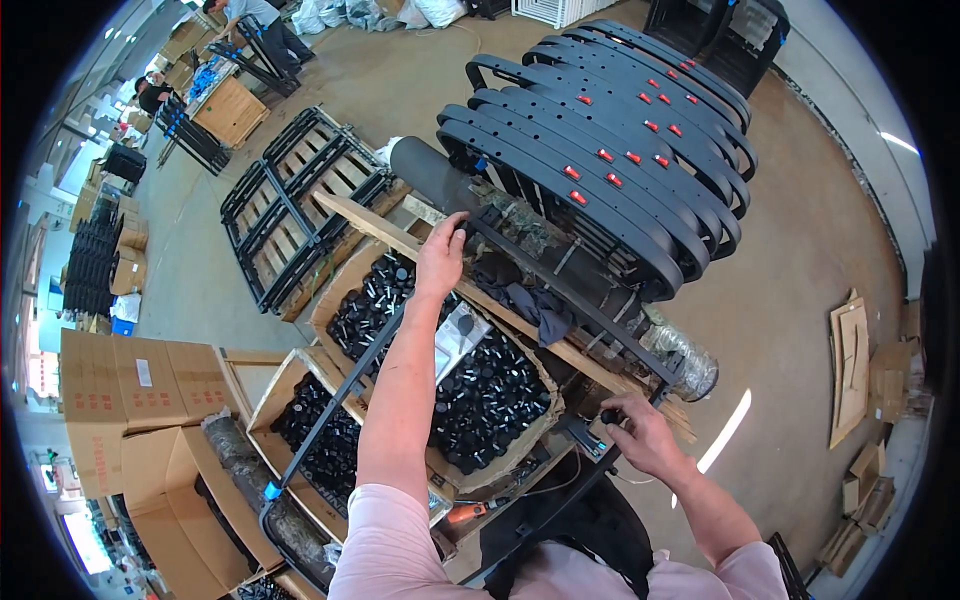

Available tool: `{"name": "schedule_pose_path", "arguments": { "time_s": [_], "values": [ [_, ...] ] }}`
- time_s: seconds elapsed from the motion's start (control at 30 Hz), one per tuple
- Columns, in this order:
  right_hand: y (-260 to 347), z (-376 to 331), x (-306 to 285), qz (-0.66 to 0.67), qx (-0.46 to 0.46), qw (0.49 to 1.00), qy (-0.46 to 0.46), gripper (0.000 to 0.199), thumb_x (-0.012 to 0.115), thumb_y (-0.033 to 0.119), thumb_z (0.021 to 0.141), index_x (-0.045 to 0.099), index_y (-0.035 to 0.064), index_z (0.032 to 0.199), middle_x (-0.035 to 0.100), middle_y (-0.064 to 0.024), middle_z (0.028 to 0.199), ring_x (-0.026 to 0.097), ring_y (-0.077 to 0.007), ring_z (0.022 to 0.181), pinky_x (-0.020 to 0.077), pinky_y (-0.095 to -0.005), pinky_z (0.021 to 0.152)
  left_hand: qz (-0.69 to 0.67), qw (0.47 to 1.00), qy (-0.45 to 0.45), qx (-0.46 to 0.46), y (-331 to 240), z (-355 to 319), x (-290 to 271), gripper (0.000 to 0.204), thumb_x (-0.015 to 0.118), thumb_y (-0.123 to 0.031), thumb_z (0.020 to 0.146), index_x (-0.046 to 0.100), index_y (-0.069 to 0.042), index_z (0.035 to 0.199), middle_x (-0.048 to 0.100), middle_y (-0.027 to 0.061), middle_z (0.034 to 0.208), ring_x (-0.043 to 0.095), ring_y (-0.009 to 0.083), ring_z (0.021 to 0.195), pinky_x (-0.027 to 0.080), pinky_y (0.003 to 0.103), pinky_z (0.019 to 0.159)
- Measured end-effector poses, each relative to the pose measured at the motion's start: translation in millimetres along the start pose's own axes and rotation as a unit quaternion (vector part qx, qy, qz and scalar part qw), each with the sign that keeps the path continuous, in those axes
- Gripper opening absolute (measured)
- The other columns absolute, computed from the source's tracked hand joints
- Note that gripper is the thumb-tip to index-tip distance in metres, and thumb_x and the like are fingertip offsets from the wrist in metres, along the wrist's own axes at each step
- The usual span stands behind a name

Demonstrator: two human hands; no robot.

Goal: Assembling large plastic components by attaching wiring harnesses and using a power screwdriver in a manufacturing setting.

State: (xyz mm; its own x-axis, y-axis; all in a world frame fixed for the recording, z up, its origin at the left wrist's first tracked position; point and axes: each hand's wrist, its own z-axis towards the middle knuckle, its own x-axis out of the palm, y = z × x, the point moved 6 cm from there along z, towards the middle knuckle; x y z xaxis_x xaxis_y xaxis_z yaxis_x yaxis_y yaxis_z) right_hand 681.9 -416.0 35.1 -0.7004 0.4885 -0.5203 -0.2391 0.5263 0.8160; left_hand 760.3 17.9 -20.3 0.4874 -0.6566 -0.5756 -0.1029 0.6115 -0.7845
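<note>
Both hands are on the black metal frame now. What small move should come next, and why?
Probably turn the small black knob a little further with the right hand. Its fingers pinch the knob at the near corner of the black frame, while the left hand grips the far corner, apparently steadying it.

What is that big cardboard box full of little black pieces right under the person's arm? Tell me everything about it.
The cardboard box is a brown, open-topped carton with worn, bulging walls and a frayed rim. It is heaped with small black cylindrical parts that look like plastic; a clear plastic bag lies on them. It sits tilted among similar open boxes. A wooden plank runs along its far side, and a black metal bar crosses above it. The left hand reaches over it.
</note>
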Motion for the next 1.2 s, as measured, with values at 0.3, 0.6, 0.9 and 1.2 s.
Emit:
{"name": "schedule_pose_path", "arguments": {
  "time_s": [0.3, 0.6, 0.9, 1.2],
  "values": [
    [-7.8, -14.1, -25.0, -0.079, 0.058, 0.994, -0.053, 0.034, 0.069, 0.005, 0.089, 0.065, 0.0018, 0.124, 0.062, -0.0138, 0.106, 0.065, -0.0267, 0.086, 0.056, -0.037, 0.079, 0.018, 1.0, 0.009, -0.009, -13.1, -7.1, 0.3, 0.032, 0.054, -0.018, 0.106, 0.064, -0.021, 0.135, 0.063, 0.0115, 0.133, 0.063, 0.0358, 0.121, 0.051, 0.043, 0.103],
    [-7.9, -23.4, -57.1, -0.108, 0.073, 0.986, -0.108, 0.031, 0.069, 0.003, 0.09, 0.065, 0.001, 0.121, 0.063, -0.0143, 0.107, 0.066, -0.0274, 0.088, 0.0562, -0.0378, 0.079, 0.015, 0.999, -0.034, -0.015, -6.8, -2.0, 4.7, 0.033, 0.066, -0.02, 0.099, 0.069, -0.022, 0.132, 0.066, 0.0121, 0.121, 0.064, 0.0336, 0.117, 0.051, 0.04, 0.102],
    [-39.0, -39.7, -80.3, -0.15, 0.103, 0.97, -0.163, 0.031, 0.067, 0.001, 0.09, 0.066, 0.0016, 0.121, 0.065, -0.0157, 0.111, 0.069, -0.0291, 0.09, 0.0571, -0.0394, 0.08, -0.029, 0.999, -0.026, -0.005, 25.6, 5.8, 4.2, 0.031, 0.051, -0.012, 0.103, 0.073, -0.021, 0.125, 0.064, 0.0108, 0.128, 0.063, 0.028, 0.121, 0.05, 0.036, 0.102],
    [-36.2, -25.7, -59.9, -0.19, 0.027, 0.973, -0.128, 0.03, 0.066, -0.001, 0.09, 0.066, 0.0024, 0.12, 0.062, -0.0161, 0.12, 0.069, -0.0366, 0.099, 0.0577, -0.0438, 0.089, -0.003, 0.999, -0.01, -0.053, 15.3, 0.5, 0.5, 0.027, 0.064, -0.02, 0.101, 0.073, -0.02, 0.127, 0.062, 0.0097, 0.13, 0.063, 0.028, 0.12, 0.049, 0.036, 0.103]
  ]
}}
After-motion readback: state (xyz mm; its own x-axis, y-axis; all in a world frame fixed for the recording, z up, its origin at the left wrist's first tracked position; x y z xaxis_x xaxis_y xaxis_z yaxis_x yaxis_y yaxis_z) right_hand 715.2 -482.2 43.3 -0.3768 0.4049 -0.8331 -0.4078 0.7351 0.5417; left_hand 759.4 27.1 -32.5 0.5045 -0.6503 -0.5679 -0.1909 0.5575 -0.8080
